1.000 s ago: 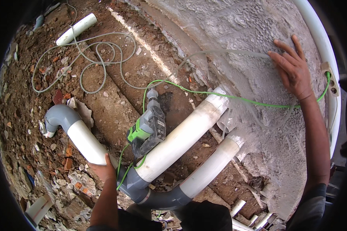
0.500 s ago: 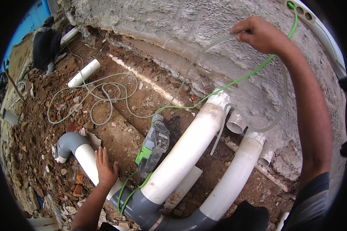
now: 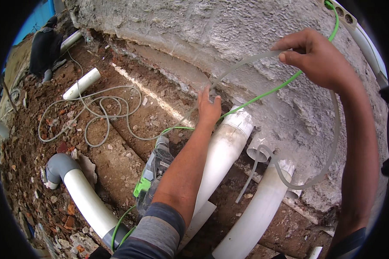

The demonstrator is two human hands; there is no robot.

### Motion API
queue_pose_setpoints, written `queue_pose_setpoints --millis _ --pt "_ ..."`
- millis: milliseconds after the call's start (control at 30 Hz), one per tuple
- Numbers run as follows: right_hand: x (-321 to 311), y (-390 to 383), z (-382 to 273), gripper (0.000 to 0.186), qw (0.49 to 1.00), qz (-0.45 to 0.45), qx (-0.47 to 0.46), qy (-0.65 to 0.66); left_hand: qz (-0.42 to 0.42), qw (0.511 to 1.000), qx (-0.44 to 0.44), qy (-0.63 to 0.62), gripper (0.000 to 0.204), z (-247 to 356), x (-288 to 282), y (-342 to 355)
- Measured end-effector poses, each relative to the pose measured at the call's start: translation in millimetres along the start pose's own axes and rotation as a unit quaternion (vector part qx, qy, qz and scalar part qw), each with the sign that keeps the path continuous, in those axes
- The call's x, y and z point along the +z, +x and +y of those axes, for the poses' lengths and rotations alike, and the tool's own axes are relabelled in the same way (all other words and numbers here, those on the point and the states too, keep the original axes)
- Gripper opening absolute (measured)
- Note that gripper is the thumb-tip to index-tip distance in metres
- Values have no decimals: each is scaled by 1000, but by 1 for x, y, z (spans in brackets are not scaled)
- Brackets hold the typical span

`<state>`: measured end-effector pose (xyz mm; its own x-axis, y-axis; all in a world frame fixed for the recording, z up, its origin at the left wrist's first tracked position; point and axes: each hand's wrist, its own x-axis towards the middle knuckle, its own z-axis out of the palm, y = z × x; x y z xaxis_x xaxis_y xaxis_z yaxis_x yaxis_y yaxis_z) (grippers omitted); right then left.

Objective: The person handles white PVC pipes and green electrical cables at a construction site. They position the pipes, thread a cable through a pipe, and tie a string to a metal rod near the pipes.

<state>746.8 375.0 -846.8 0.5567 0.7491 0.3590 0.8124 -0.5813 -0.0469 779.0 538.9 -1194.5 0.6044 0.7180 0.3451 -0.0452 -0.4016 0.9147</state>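
Firstly, containers: one pale socket strip (image 3: 345, 15), upper right, a green cord (image 3: 270, 92) plugged into its end; one short pipe stub (image 3: 258, 142), open-mouthed, interior in shade, contents not discernible.

Item, clear flexible hose (image 3: 336, 125): raised in front of the rough grey wall (image 3: 246, 26). Right hand (image 3: 317, 60): thumb and fingers pinched on the hose. Left hand (image 3: 209, 110): fingers extended at the hose; whether they grip it, cannot tell.

Orientation: from the right hand the hose slopes down-left past the left hand to loose coils on the soil (image 3: 112, 159); the other way it drops behind the right wrist, bends under and up in a wide curve, its free end hanging down-left between two thick white pipes, upper (image 3: 222, 155) and lower (image 3: 259, 207).

Edges and room: wall foot running diagonally above the coils; soil gap between the thick pipes; broad soil strip between the coils and a grey elbow (image 3: 60, 166). Grey-and-green power tool (image 3: 148, 177), partly behind the left forearm.
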Motion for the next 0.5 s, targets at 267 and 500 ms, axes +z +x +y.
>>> queue_pose_setpoints --millis 267,500 --pt "91 5 22 27 994 77 8 79 -114 989 -35 -84 33 -5 0 -6" --pt "152 4 23 27 968 116 45 218 -90 989 13 -119 47 -10 13 -4"
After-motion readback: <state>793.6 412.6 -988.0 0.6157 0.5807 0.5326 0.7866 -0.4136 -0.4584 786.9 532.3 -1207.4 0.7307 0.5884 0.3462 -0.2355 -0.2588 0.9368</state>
